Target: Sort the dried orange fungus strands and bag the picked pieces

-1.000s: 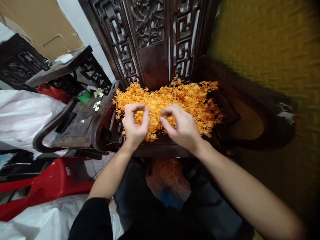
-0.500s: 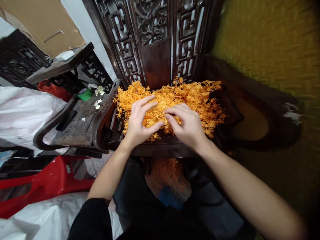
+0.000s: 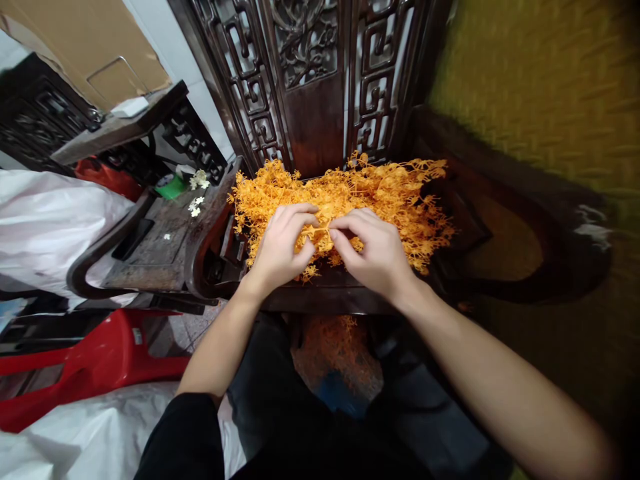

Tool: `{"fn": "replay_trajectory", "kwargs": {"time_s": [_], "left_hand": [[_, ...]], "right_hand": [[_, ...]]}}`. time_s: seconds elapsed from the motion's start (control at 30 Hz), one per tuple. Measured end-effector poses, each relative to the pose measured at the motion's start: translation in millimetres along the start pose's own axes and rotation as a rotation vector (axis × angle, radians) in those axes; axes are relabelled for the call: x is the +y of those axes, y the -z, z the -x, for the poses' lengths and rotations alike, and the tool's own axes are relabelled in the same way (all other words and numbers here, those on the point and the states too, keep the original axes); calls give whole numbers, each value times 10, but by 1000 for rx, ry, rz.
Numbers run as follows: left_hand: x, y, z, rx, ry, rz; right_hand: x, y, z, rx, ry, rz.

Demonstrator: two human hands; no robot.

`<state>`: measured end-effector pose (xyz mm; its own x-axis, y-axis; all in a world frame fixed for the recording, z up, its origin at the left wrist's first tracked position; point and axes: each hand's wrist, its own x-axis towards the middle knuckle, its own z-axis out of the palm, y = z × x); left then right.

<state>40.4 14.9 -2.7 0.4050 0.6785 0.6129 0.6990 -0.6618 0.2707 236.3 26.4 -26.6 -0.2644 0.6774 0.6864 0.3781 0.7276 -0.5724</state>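
Note:
My right hand (image 3: 373,247) pinches a thin orange plastic sprig (image 3: 320,230) between thumb and fingertips, above the pile. My left hand (image 3: 283,243) is at the sprig's other end, its fingers curved and its thumb apart from them. The sprig's left end lies in the gap between thumb and fingers; any contact there is hard to make out. Beneath both hands is a tangled heap of orange plastic sprigs (image 3: 400,193) with small branching tips. It rests on a dark carved wooden chair (image 3: 330,300).
To the left stands a wooden side table (image 3: 150,257) with a green tape roll (image 3: 171,187) and small pale flower pieces (image 3: 196,207). Beyond are white sacks (image 3: 55,227) and a red plastic chair (image 3: 105,360). A clear bag (image 3: 335,353) of orange pieces lies below, between my legs.
My left hand's fingers and thumb have drawn closer together and curled round the sprig's left end. My right hand keeps its pinch in nearly the same place.

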Motion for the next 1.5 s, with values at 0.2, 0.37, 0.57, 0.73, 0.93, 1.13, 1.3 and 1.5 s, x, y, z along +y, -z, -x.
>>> {"fn": "replay_trajectory", "kwargs": {"time_s": [0.2,0.37,0.57,0.73,0.93,1.13,1.3,1.5], "left_hand": [[9,-52,-5,-64,52,-93],[32,-64,-34,-165,-39,-184],[-113,-81,-49,-308,-73,-270],[-283,-131,-49,-278,-90,-332],[-339,-299,-115,-238,-82,-354],[-628,-343,-159,24,147,-237],[-709,-195,-4,109,290,-2],[-201,-191,-36,109,114,285]], "right_hand": [[-62,-60,57,43,-142,-86],[-65,-62,53,-120,-85,-43],[-36,-38,45,-79,-41,-7],[-93,-46,64,-77,-71,78],[-66,-57,5,-71,-124,70],[-109,145,19,60,-121,20],[-57,369,67,229,-118,-11],[-28,212,31,136,-133,-117]]}}
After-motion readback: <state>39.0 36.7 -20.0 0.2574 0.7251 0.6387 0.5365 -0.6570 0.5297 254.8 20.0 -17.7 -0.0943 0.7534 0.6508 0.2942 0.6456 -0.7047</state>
